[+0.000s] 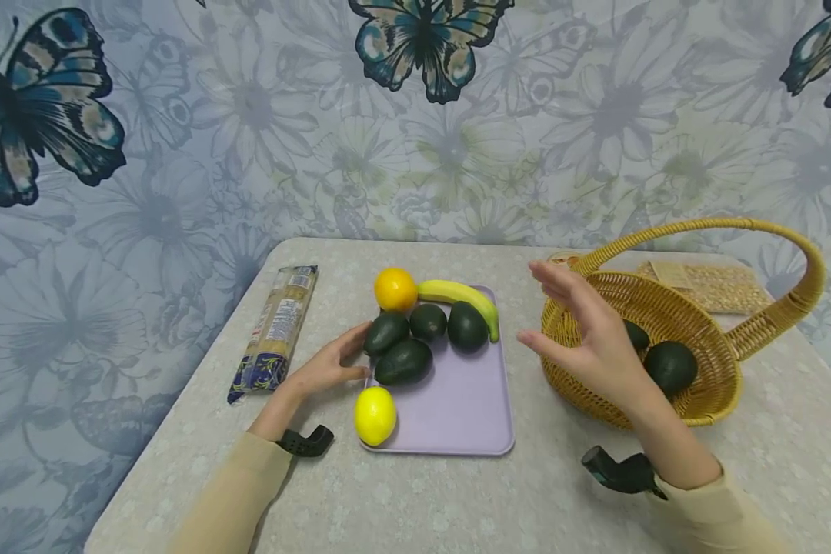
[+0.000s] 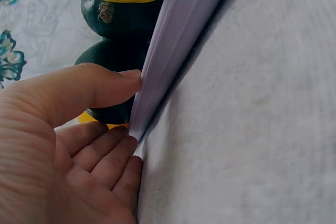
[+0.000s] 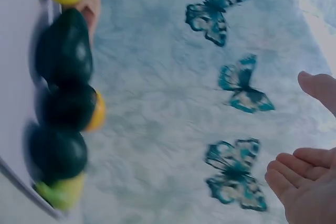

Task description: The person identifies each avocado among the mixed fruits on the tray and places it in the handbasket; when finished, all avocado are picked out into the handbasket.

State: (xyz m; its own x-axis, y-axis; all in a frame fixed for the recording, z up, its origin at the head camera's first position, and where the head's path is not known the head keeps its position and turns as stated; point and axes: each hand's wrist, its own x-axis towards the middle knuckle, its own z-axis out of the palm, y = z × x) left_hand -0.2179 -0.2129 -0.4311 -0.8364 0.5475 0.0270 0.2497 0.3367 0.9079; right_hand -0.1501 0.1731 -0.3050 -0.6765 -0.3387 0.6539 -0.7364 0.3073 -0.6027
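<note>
A lilac tray [image 1: 464, 408] bears several dark green avocados [image 1: 403, 362], with a yellow lemon [image 1: 375, 415] at its near left corner. At its far end are an orange [image 1: 395, 289] and a curved banana [image 1: 457, 292]. My left hand [image 1: 328, 365] is at the tray's left edge beside the avocados; in the left wrist view its thumb and fingertips meet the tray rim [image 2: 163, 51], fingers loosely extended. My right hand [image 1: 592, 338] is raised between tray and wicker basket [image 1: 568, 385], thumb spread from the fingers, holding nothing. Two avocados [image 1: 672, 368] show inside the basket.
Left of the tray lies a long clear-and-blue food packet [image 1: 277, 331]. Behind the basket is a clear packet of pale grains or legumes [image 1: 706, 285]. The basket's tall handle [image 1: 720, 223] arches over it. A butterfly-patterned wall [image 1: 249, 154] stands behind the table.
</note>
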